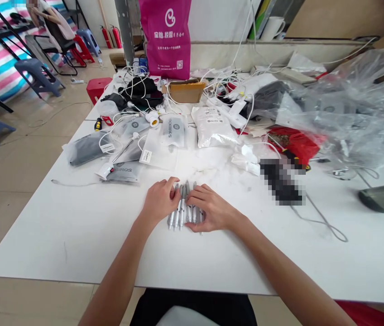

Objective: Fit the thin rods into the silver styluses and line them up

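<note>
Several white-and-grey pens [181, 209] lie side by side in a row on the white table, grey ends pointing away from me. My left hand [160, 199] is curled against the row's left side, its fingers bent at the upper ends of the pens. From the right, my right hand [214, 208] wraps round the row, with fingers over the upper part and the thumb near the lower ends. Its fingers partly hide the pens on that side.
Grey items in clear plastic packets [124, 172] and a white packet [212, 129] lie beyond my hands. Tangled white cables, an open cardboard box [185, 92] and a magenta bag [166, 40] fill the back. Clear plastic wrap [355, 113] is heaped right; a person sits far left.
</note>
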`<state>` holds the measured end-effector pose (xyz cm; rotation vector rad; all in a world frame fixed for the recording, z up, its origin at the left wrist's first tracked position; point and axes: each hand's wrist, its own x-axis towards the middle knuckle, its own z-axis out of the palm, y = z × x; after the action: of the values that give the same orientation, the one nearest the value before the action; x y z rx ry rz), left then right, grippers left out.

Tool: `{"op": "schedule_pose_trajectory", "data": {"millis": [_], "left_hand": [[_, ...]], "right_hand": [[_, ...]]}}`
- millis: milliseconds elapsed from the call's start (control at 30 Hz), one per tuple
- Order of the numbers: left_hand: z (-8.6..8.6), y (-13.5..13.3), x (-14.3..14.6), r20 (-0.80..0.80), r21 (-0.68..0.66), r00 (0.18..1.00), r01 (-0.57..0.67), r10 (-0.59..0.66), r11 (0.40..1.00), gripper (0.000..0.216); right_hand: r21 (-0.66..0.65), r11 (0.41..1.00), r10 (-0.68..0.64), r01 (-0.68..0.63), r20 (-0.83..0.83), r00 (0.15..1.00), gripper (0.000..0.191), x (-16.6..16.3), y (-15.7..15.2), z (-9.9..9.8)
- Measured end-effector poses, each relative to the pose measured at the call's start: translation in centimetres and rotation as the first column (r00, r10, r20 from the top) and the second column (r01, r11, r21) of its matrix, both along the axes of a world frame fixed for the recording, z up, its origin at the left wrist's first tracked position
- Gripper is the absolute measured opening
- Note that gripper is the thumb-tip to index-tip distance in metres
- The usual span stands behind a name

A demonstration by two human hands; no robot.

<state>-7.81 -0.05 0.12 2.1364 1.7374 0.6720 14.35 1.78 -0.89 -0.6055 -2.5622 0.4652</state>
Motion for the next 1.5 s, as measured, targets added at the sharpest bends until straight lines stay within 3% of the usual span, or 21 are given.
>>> {"op": "schedule_pose_trajectory", "data": {"millis": [100,333,467,567,700,833,933,1100,1200,1367,1500], "left_hand": [[-0.1,0.0,0.0,0.000,0.002,1.000,0.002,-0.002,1.000,0.023],[-0.2,0.1,-0.2,0.035,0.028,0.999,-0.015,0.014,1.000,0.020],[-0.3,0.3,-0.3,0.092,0.057,0.995,-0.046,0.041,0.997,0.020],[-0.1,0.3,-0.4,0.227,0.041,0.972,-0.073,0.062,0.996,0.024],[1.1,0.3,-0.4,0.521,-0.055,0.848,-0.080,0.097,0.995,0.034],[2.2,0.2,-0.3,0.777,-0.154,0.616,-0.010,0.127,0.988,0.036],[2.2,0.2,0.1,0.869,-0.180,0.477,0.054,0.133,0.982,0.032],[1.8,0.0,0.7,0.904,-0.194,0.408,0.123,0.129,0.973,0.032],[2.0,0.0,0.6,0.921,-0.192,0.365,0.112,0.139,0.975,0.036],[2.3,0.2,0.2,0.945,-0.229,0.259,0.084,0.201,0.970,0.033],[2.1,0.4,0.1,0.949,-0.220,0.249,0.081,0.194,0.972,0.030]], "right_hand": [[-0.005,1.000,0.013,-0.013,-0.044,0.999,0.035,0.0,0.1,-0.2],[0.012,1.000,-0.018,0.020,-0.135,0.991,0.063,0.5,0.2,0.0],[0.056,0.997,-0.039,0.046,-0.132,0.990,0.059,0.7,0.5,-0.3],[0.053,0.997,-0.044,0.050,-0.105,0.994,0.053,0.6,0.6,-0.5],[0.062,0.993,-0.085,0.098,-0.181,0.980,0.043,0.6,0.5,-0.5],[0.015,0.989,-0.139,0.150,-0.300,0.944,0.042,0.9,0.3,-0.3],[-0.028,0.986,-0.162,0.163,-0.347,0.924,0.046,1.0,0.2,-0.2],[-0.054,0.965,-0.262,0.258,-0.290,0.921,0.019,0.9,0.3,-0.3],[-0.055,0.936,-0.347,0.348,-0.321,0.881,0.016,1.2,0.7,-0.5],[-0.084,0.851,-0.498,0.519,-0.446,0.744,0.013,1.9,1.1,-1.1],[-0.124,0.828,-0.539,0.546,-0.444,0.716,0.016,2.0,1.1,-1.3]]}}
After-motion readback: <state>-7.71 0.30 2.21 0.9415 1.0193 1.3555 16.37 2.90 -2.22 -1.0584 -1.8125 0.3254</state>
